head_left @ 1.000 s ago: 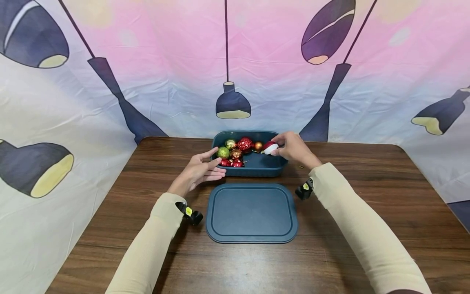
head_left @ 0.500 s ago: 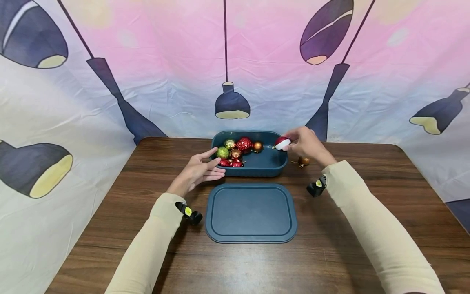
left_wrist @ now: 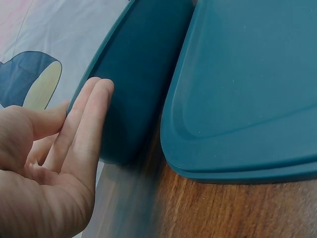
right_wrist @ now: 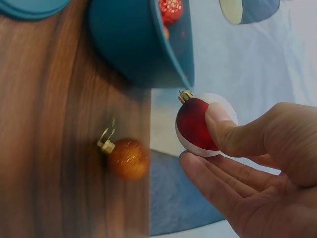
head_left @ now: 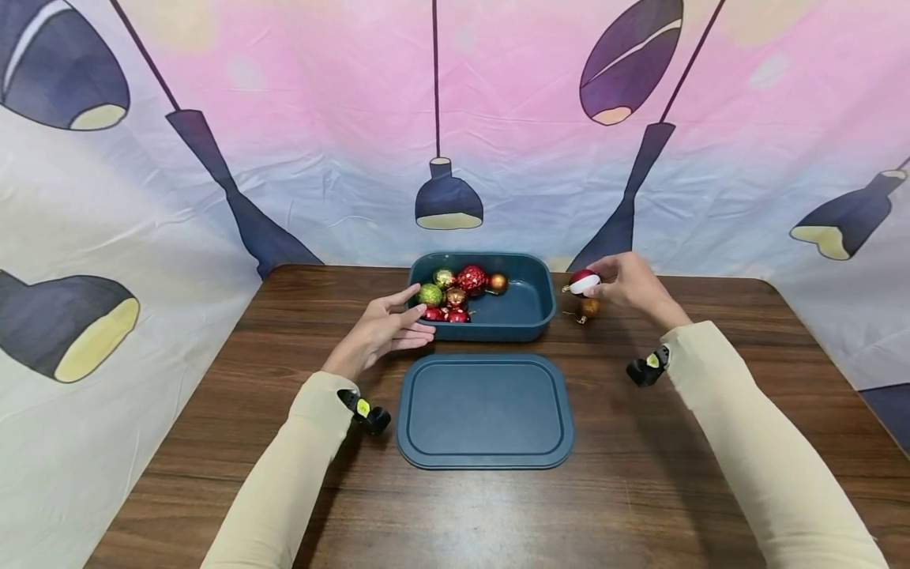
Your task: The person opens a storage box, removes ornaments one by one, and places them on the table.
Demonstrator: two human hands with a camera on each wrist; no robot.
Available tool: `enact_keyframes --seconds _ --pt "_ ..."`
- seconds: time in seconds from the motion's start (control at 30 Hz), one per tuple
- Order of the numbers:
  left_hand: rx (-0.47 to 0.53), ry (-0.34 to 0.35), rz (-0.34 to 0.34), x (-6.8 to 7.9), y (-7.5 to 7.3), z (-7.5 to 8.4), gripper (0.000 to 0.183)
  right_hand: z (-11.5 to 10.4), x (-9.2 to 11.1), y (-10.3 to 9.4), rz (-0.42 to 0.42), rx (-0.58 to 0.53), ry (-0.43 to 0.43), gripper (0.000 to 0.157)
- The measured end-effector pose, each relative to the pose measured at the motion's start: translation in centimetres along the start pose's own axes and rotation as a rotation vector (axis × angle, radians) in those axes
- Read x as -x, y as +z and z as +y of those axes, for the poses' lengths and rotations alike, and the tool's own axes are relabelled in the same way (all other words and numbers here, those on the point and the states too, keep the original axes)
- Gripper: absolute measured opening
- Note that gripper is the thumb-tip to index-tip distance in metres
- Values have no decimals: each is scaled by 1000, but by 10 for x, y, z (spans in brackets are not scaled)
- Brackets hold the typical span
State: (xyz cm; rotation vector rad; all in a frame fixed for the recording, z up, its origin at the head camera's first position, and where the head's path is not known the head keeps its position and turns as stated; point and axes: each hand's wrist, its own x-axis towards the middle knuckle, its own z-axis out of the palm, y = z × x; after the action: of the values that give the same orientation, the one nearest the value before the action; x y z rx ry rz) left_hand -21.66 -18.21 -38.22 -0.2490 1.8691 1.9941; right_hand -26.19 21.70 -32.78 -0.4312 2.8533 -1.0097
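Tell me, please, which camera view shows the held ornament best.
The right wrist view: the held ornament appears large, its gold cap clear. The head view shows it smaller; left wrist doesn't show it.

Bright light, glare on tabletop (head_left: 490, 514), soft shadows, dimmer wrist views

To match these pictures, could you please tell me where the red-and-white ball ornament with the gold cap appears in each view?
Head: the ornament is right of centre, in the right hand.
Left wrist: not in it.
Right wrist: right of centre, mid-height.
Shared landmark: the rectangular teal box.
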Motion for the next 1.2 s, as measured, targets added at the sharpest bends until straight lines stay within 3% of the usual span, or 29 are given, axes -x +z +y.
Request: enact_keyframes --seconds 0.7,1.2 --pt "12 11 0 0 0 0 66 43 28 -8 14 54 93 44" --pt "10 2 -3 1 0 1 64 65 34 -1 13 28 150 45"
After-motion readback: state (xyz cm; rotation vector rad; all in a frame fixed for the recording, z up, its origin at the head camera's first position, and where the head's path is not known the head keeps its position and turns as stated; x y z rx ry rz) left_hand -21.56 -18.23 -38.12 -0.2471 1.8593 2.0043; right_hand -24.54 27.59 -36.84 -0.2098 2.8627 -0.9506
